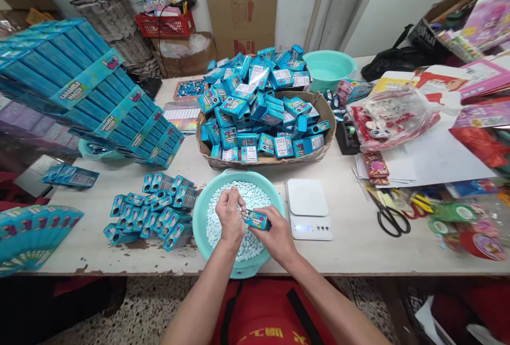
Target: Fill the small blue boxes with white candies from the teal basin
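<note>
Over a turquoise basin full of small pale blue and white candies, my right hand grips a small blue candy box lying nearly level. My left hand is closed around some of the candies, right at the left end of the box. Several similar boxes stand in a group to the left of the basin, with round openings showing. Just right of the basin sits a white digital scale.
Behind the basin, a cardboard tray is heaped with blue boxes. Tall stacked blue cartons lean at the left. Scissors, a tape dispenser and a plastic bag lie at the right.
</note>
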The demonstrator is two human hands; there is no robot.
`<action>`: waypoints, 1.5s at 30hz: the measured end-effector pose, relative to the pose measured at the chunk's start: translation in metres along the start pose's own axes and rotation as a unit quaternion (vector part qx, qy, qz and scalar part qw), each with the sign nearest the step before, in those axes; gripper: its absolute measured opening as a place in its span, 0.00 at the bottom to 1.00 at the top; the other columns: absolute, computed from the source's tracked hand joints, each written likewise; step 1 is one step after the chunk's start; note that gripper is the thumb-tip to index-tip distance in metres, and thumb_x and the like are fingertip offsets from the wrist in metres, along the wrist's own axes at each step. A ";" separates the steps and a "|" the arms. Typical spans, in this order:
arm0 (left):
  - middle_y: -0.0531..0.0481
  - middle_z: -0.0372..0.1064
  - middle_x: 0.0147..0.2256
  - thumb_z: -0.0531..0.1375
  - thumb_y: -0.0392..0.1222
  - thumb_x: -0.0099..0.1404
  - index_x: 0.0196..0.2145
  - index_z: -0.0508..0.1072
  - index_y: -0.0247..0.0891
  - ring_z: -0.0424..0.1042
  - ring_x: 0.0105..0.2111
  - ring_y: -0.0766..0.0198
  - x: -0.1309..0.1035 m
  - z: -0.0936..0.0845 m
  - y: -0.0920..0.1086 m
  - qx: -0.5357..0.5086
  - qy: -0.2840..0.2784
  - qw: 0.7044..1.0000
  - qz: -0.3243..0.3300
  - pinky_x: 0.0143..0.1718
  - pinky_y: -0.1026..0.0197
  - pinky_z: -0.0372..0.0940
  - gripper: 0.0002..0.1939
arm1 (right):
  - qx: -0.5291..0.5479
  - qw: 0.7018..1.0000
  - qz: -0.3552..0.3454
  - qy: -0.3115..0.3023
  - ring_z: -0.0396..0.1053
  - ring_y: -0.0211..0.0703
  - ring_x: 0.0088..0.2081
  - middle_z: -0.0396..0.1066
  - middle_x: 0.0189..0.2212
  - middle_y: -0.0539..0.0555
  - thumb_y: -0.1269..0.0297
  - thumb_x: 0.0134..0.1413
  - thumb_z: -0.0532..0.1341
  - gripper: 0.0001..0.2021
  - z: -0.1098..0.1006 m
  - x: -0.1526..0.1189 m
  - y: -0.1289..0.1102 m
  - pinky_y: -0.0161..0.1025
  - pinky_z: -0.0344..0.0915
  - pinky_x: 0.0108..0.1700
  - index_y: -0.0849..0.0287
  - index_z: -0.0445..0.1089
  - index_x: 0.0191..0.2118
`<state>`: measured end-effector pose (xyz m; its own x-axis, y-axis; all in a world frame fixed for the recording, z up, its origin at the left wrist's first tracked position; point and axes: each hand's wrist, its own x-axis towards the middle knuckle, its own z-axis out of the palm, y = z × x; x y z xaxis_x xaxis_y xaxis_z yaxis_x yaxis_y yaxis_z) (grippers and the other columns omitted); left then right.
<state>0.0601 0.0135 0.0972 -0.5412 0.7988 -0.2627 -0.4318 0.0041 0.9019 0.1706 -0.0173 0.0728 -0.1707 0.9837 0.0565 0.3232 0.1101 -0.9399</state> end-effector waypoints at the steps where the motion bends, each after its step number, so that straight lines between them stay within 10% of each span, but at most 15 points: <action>1: 0.59 0.54 0.15 0.61 0.53 0.56 0.20 0.59 0.38 0.53 0.13 0.75 0.001 0.000 -0.001 0.006 0.001 1.000 -0.001 0.13 0.70 0.48 0.20 | -0.002 1.000 0.004 -0.002 0.69 0.48 0.39 0.70 0.36 0.52 0.73 0.40 0.66 0.17 0.000 0.001 0.001 0.43 0.66 0.41 0.53 0.71 0.40; 20: 0.60 0.52 0.14 0.65 0.52 0.52 0.20 0.59 0.37 0.51 0.12 0.76 -0.002 0.002 -0.002 0.034 -0.081 0.992 -0.092 0.12 0.70 0.44 0.21 | 0.062 0.998 0.027 0.000 0.70 0.46 0.39 0.70 0.35 0.51 0.72 0.39 0.68 0.16 0.007 0.000 0.013 0.43 0.66 0.43 0.54 0.72 0.38; 38: 0.61 0.48 0.16 0.63 0.57 0.52 0.22 0.57 0.38 0.49 0.13 0.75 0.005 -0.007 0.006 -0.027 -0.004 0.998 -0.048 0.13 0.70 0.45 0.23 | 0.145 0.987 0.070 0.019 0.71 0.48 0.40 0.71 0.36 0.53 0.62 0.35 0.72 0.18 -0.005 -0.002 0.019 0.45 0.67 0.44 0.55 0.74 0.37; 42: 0.55 0.58 0.19 0.62 0.57 0.52 0.21 0.63 0.39 0.60 0.19 0.69 0.023 -0.039 -0.008 0.218 -0.048 0.975 -0.006 0.21 0.66 0.56 0.19 | 0.196 0.974 0.103 0.048 0.72 0.48 0.39 0.72 0.37 0.53 0.58 0.35 0.71 0.20 -0.033 -0.005 0.015 0.43 0.69 0.41 0.56 0.73 0.40; 45: 0.46 0.71 0.34 0.67 0.52 0.45 0.27 0.72 0.41 0.68 0.39 0.53 0.033 -0.056 -0.015 0.461 -0.135 0.875 0.060 0.41 0.54 0.62 0.14 | 0.186 0.975 0.093 0.076 0.72 0.48 0.38 0.72 0.37 0.53 0.57 0.34 0.72 0.21 -0.058 -0.006 0.016 0.43 0.70 0.40 0.56 0.74 0.38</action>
<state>0.0080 0.0066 0.0559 -0.2980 0.9395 -0.1689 0.4493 0.2942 0.8435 0.2311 -0.0132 0.0771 0.0085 0.9946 -0.1031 -0.0299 -0.1028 -0.9943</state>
